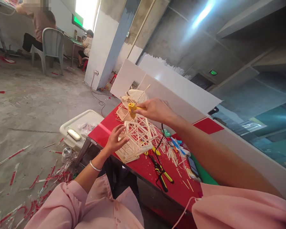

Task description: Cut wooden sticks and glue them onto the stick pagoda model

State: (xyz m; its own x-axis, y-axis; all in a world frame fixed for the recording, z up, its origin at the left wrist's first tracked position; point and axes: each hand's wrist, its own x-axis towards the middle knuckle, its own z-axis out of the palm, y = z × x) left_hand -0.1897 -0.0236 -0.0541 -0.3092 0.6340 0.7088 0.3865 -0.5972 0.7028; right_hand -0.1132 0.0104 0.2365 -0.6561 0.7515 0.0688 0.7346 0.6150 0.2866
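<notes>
My right hand (pixel 154 109) is closed around a yellow glue gun (pixel 132 109), held above the table with its front end over a lattice of thin wooden sticks (pixel 141 133). A black cord hangs below that hand. My left hand (pixel 115 138) is at the near left side of the lattice, fingers curved and apart; whether the fingertips touch the sticks I cannot tell. Under the lattice lies a flat piece of sticks side by side (pixel 127 152). Behind the glue gun stands a stick-built model with a pitched roof (pixel 137 95), partly hidden.
Black-and-yellow pliers (pixel 160 171) lie on the red table (pixel 143 168). Loose sticks (pixel 173 156) and a phone (pixel 193 167) are on the right. White boards (pixel 176 92) stand behind. A pale plastic lid (pixel 82 121) and plastic wrappers (pixel 47 181) are at left. Two people sit farther back.
</notes>
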